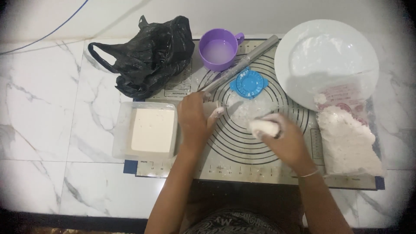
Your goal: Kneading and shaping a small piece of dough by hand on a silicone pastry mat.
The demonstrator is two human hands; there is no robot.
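small pale lump of dough [263,127] sits over the ringed grey baking mat [242,143], clasped in the right hand [284,138]. left hand [195,123] rests on the mat, fingers curled around the near end of a steel rolling pin [242,63]. blue plastic dumpling press [249,83] lies just beyond. clear tub of white filling [151,130] sits left; open bag of white flour [349,138] right.

Bright, even overhead light. Soft shadow falls across round white plate [329,60] beyond right hand [286,138]. Both hands motion-blurred, right more than left hand [195,123]. Dark vignette rounds corners; overall soft focus, mild compression haze, glare on plate.
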